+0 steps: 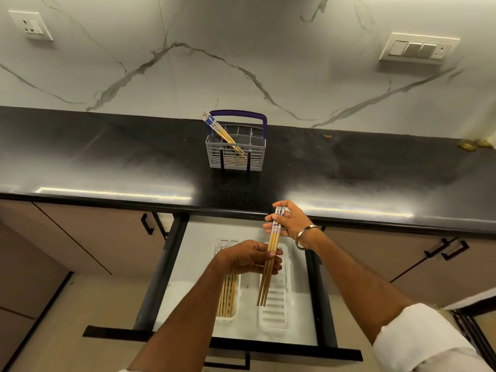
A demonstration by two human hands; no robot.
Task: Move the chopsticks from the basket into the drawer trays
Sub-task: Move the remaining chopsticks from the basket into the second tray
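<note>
Both hands hold one small bunch of chopsticks (270,260) over the open drawer (314,296). The right hand (288,220) pinches the painted blue-and-white top ends with its fingers and thumb. The left hand (248,257) curls its fingers round the middle of the bunch, with the thumb on top. The bunch runs long-ways from about 12 o'clock down to 6 o'clock, a little tilted, and the thin tips point toward the person. Right under those tips is the right tray (276,315), a clear tray with ribs in it, and nothing seems to be lying in it yet. Its long side runs the same way as the bunch, so I think the sticks only need to go straight down to lie in it. The left tray (228,312) is just beside it at 9 o'clock and already has chopsticks lying in it. The left hand is nearer the trays, so I think it will guide the tips in. The basket (235,153) stands well apart at 12 o'clock on the black tabletop (107,157), near the wall. A few more sticks (218,130) lean in its left corner, so the job is not done.
</note>
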